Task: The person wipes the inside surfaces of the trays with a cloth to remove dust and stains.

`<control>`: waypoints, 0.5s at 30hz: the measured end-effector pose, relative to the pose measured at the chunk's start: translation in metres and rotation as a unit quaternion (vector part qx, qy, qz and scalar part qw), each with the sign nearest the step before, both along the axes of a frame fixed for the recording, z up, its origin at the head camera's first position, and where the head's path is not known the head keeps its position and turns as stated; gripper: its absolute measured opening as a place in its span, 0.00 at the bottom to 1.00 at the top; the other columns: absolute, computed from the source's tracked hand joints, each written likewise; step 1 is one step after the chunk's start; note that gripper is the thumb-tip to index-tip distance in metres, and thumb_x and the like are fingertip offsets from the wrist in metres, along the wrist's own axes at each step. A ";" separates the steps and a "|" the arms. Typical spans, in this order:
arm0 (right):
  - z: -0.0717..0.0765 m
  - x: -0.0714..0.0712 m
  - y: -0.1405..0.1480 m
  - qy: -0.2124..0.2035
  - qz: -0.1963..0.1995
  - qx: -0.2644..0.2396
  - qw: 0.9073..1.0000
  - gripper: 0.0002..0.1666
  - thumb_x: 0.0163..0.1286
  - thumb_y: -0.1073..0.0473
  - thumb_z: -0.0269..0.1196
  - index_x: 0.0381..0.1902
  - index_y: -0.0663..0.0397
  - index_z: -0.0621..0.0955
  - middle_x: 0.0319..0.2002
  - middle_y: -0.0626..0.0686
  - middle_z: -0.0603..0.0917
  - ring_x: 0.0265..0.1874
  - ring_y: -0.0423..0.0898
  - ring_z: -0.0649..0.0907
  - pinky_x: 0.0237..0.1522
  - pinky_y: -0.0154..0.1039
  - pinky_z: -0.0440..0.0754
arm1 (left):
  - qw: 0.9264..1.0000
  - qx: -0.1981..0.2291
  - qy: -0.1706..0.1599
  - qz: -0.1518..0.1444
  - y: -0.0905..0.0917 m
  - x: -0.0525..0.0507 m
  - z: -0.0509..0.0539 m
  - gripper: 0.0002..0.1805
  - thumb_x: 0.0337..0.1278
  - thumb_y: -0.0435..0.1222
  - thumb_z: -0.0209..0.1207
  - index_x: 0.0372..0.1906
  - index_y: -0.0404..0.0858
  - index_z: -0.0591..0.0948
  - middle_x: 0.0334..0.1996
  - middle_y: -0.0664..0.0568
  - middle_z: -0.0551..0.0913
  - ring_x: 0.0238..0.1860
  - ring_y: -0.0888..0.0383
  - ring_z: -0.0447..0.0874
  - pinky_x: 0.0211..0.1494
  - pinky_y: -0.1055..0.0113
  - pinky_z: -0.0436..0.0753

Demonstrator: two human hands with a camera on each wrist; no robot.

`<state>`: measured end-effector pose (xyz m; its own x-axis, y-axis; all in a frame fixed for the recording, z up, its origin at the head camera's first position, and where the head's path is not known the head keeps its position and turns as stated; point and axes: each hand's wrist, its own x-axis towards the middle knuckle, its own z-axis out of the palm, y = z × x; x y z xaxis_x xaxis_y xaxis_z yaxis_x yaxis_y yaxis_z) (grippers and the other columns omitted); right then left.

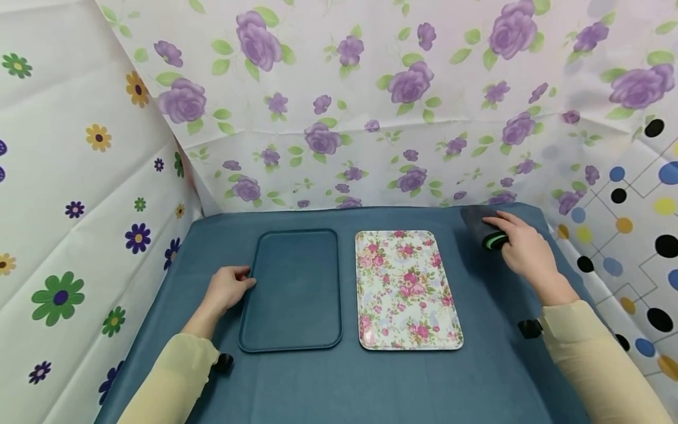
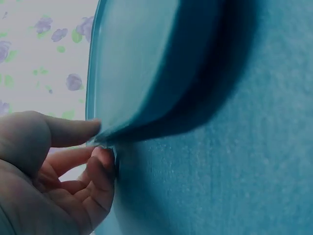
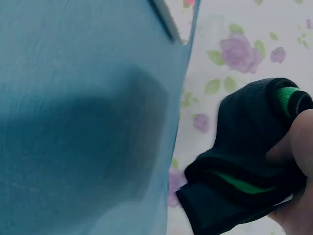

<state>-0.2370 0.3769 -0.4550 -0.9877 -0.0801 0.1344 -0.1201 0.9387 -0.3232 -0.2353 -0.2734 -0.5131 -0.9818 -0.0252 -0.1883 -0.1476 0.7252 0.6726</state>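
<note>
A teal rectangular tray (image 1: 295,288) with a raised rim lies on the table, left of centre. At its left edge, my left hand (image 1: 228,287) pinches the rim; the left wrist view shows the thumb on one side of the tray edge (image 2: 146,105) and curled fingers on the other. Off to the right, my right hand (image 1: 528,250) grips a folded dark cloth (image 1: 481,227) with a green inner side. Its folds and green lining also show in the right wrist view, where the cloth (image 3: 244,142) is held above the table and part of the hand is cut off.
A white tray with pink flowers (image 1: 409,288) lies between the teal tray and the right hand. The table has a blue cover (image 1: 318,388). Patterned sheets hang behind it (image 1: 296,106) and along both sides. A small black device sits at each wrist.
</note>
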 end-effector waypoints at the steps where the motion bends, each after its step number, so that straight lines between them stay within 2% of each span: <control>1: -0.001 -0.001 0.001 0.005 0.005 0.007 1.000 0.43 0.71 0.76 0.40 0.81 0.50 0.71 0.82 0.65 0.61 0.49 0.72 0.81 0.23 0.49 0.66 | 1.000 0.008 0.004 0.005 -0.001 0.000 -0.001 0.29 0.79 0.36 0.61 0.76 0.26 0.73 0.41 0.42 0.82 0.39 0.47 0.79 0.42 0.56 0.76; 3: -0.005 -0.004 0.005 0.007 0.028 0.028 0.999 0.43 0.70 0.77 0.42 0.81 0.50 0.72 0.83 0.65 0.59 0.60 0.74 0.77 0.26 0.50 0.67 | 0.999 0.026 0.014 0.020 -0.004 0.000 -0.001 0.29 0.81 0.38 0.58 0.77 0.27 0.72 0.41 0.43 0.80 0.39 0.48 0.77 0.41 0.57 0.75; 5: -0.014 -0.009 0.012 -0.017 0.065 0.049 0.997 0.45 0.69 0.80 0.43 0.81 0.51 0.71 0.83 0.66 0.57 0.73 0.75 0.67 0.33 0.54 0.71 | 0.998 0.047 0.027 0.041 -0.007 0.000 0.000 0.29 0.82 0.39 0.56 0.78 0.29 0.71 0.45 0.42 0.80 0.42 0.49 0.78 0.42 0.59 0.76; 7: -0.026 -0.012 0.019 -0.074 0.107 0.061 0.990 0.47 0.68 0.83 0.45 0.83 0.51 0.69 0.84 0.69 0.53 0.78 0.76 0.57 0.46 0.63 0.77 | 0.995 0.073 0.035 0.063 -0.009 0.001 0.001 0.29 0.83 0.39 0.55 0.80 0.31 0.70 0.50 0.41 0.80 0.44 0.48 0.81 0.42 0.62 0.78; 8: -0.033 -0.012 0.021 -0.110 0.127 0.062 0.984 0.49 0.68 0.83 0.47 0.84 0.51 0.66 0.84 0.71 0.50 0.79 0.78 0.51 0.54 0.70 0.76 | 0.993 0.087 0.039 0.073 -0.011 0.001 0.002 0.29 0.83 0.38 0.55 0.80 0.32 0.70 0.52 0.41 0.79 0.45 0.49 0.82 0.42 0.63 0.79; 10: -0.045 -0.010 0.025 -0.170 0.150 0.062 0.972 0.49 0.70 0.82 0.50 0.87 0.50 0.60 0.84 0.74 0.44 0.79 0.81 0.44 0.66 0.80 0.62 | 0.988 0.113 0.048 0.096 -0.014 0.002 0.002 0.28 0.83 0.37 0.55 0.80 0.35 0.71 0.55 0.40 0.79 0.43 0.52 0.85 0.39 0.66 0.81; 12: -0.051 -0.006 0.024 -0.206 0.157 0.055 0.964 0.49 0.75 0.78 0.54 0.88 0.48 0.56 0.84 0.74 0.40 0.77 0.84 0.42 0.69 0.84 0.48 | 0.982 0.137 0.055 0.115 -0.017 0.004 0.003 0.27 0.83 0.37 0.55 0.80 0.36 0.72 0.54 0.41 0.79 0.38 0.56 0.85 0.37 0.69 0.81; 15: -0.056 -0.002 0.021 -0.201 0.162 0.044 0.965 0.48 0.79 0.71 0.57 0.89 0.43 0.53 0.84 0.73 0.38 0.78 0.83 0.41 0.69 0.84 0.44 | 0.975 0.162 0.064 0.140 -0.022 0.006 0.002 0.27 0.83 0.36 0.55 0.80 0.37 0.72 0.52 0.44 0.79 0.32 0.62 0.84 0.35 0.71 0.82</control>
<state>-0.2390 0.3979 -0.5106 -0.8799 -0.3864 -0.2765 -0.2925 0.8991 -0.3256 -0.2289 -0.2958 -0.5112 -0.9608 -0.2556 -0.1071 -0.2090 0.4143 0.8858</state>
